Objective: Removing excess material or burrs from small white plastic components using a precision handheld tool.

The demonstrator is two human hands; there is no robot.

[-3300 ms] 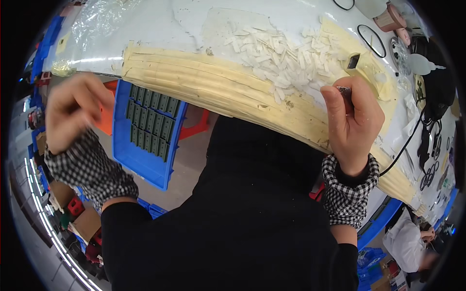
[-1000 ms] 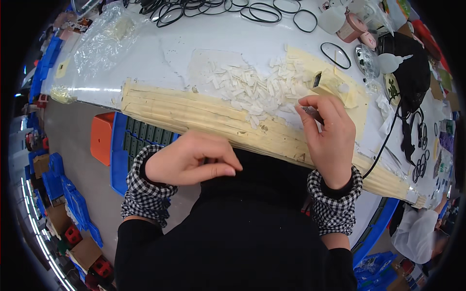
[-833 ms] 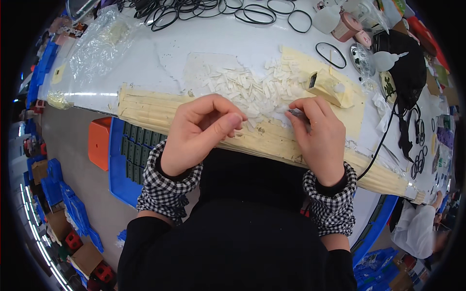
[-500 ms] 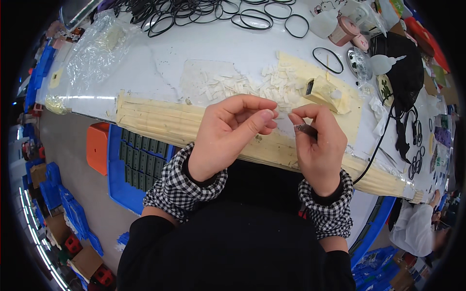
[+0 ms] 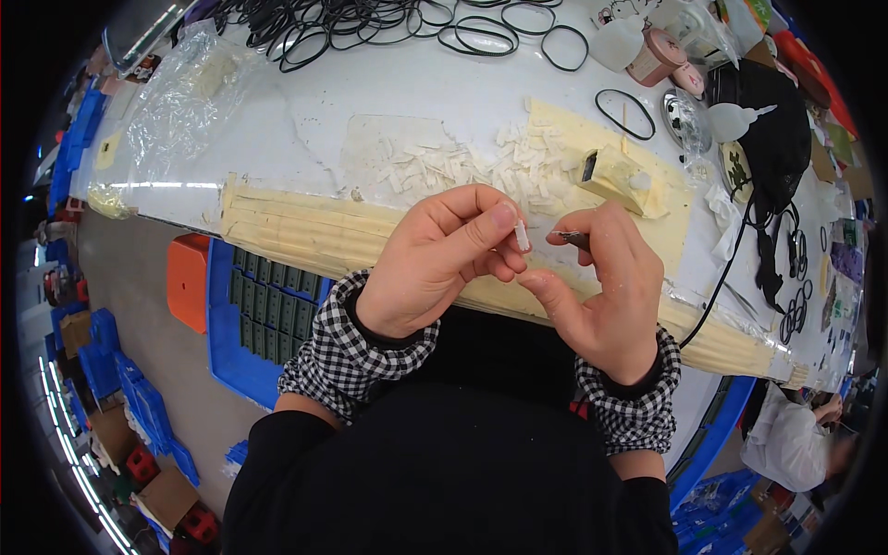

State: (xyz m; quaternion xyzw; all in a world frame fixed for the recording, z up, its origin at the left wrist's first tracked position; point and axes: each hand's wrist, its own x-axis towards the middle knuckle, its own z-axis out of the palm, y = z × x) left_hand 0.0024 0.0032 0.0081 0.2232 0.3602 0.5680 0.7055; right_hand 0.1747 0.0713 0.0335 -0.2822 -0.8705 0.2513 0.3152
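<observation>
My left hand point(image 5: 444, 245) pinches a small white strip point(image 5: 522, 237) between thumb and fingertips, its end pointing toward my other hand. My right hand point(image 5: 612, 282) has a small dark metal blade point(image 5: 575, 240) tucked in its curled fingers, with the thumb spread away below. The blade and the strip are close but apart. Beyond both hands, a loose pile of similar white strips point(image 5: 453, 165) lies on the white table, partly over a yellowish sheet point(image 5: 555, 116). Next to that pile, to the right, stands a small tape-wrapped block point(image 5: 615, 180) with a dark opening.
Tape-padded edging point(image 5: 296, 217) runs along the table's near side. Black rubber rings point(image 5: 481, 35) heap at the back. Crumpled clear plastic point(image 5: 190, 97) lies left. A black bag point(image 5: 763, 129) sits right. Below left are an orange stool point(image 5: 188, 282) and a blue crate point(image 5: 219, 314) of dark parts.
The white strip now shows in my left fingertips. My right thumb has moved off the blade and opened downward. The blade has tilted flatter and risen slightly.
</observation>
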